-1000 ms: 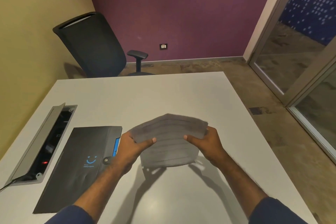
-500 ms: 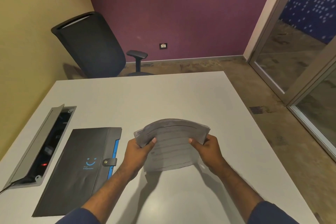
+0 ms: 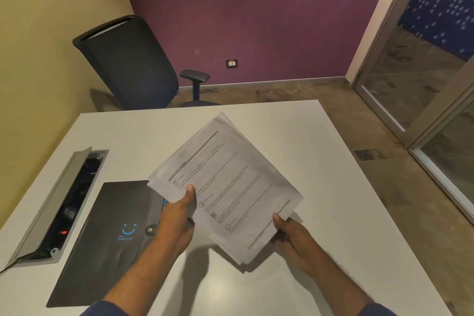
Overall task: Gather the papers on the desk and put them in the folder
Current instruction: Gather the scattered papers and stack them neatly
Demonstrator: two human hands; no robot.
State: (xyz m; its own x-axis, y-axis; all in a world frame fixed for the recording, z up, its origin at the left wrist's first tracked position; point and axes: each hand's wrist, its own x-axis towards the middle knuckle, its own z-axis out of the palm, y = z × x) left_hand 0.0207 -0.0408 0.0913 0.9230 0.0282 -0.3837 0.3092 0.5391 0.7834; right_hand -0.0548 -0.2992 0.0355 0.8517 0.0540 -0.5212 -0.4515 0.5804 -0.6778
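Note:
A stack of printed white papers [image 3: 228, 185] is held above the white desk [image 3: 320, 161], turned diagonally with its printed face up. My left hand [image 3: 177, 223] grips the stack's near-left edge, thumb on top. My right hand [image 3: 295, 236] grips its near-right corner, thumb on top. A dark grey folder [image 3: 107, 238] with a blue smile logo and a snap strap lies shut on the desk to the left; my left hand and the papers' corner cover part of its right edge.
An open cable tray [image 3: 59, 208] with a raised grey lid is set into the desk at the far left. A black office chair [image 3: 133, 64] stands beyond the desk's far edge. A glass door [image 3: 423, 72] is at the right.
The stack went from upright, with its edges level, to lying face up and turned diagonally. Both hands kept their hold and shifted along its near edges.

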